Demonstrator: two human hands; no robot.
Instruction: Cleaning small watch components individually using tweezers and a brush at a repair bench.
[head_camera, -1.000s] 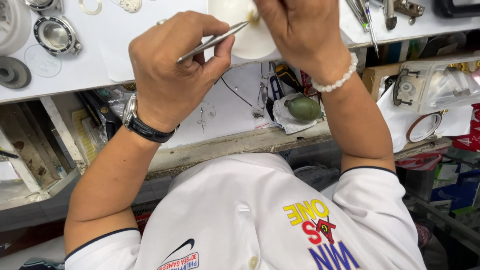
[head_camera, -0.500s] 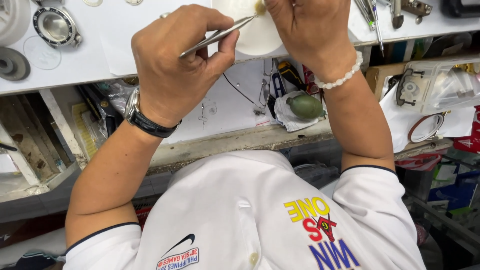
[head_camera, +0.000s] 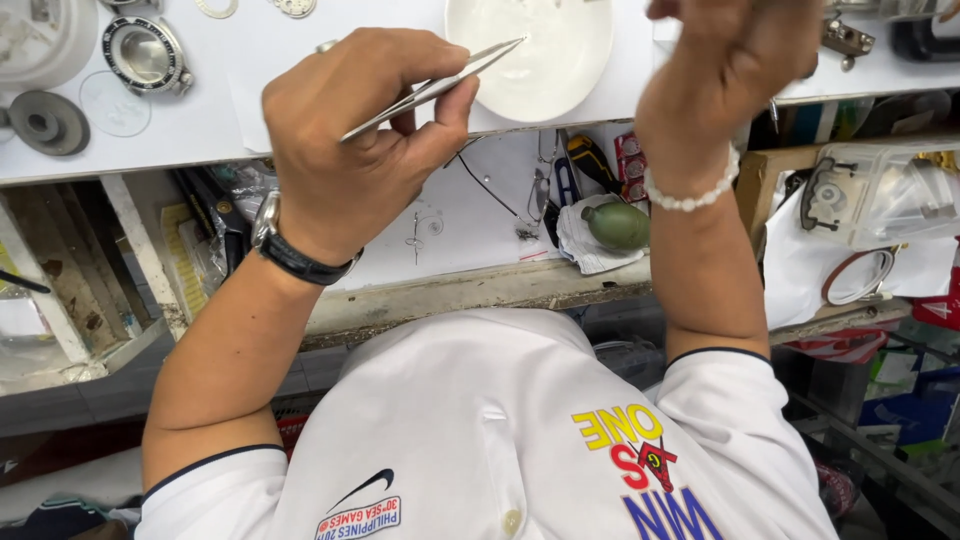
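My left hand, with a black-strapped watch on its wrist, grips a pair of thin metal tweezers. Their tips reach over the left rim of a round white dish on the white bench top. My right hand, with a white bead bracelet at the wrist, is raised to the right of the dish. Its fingers are cut off by the top of the frame, so whatever it holds is hidden.
A round metal watch case, a clear glass disc and a grey metal disc lie at the bench's left. Below the bench edge sit a green rubber blower, small tools, a clear plastic box and a red ring.
My right hand has moved off the dish to the right, away from the tweezer tips. The view has shifted, so the whole dish now shows. My left hand still holds the tweezers.
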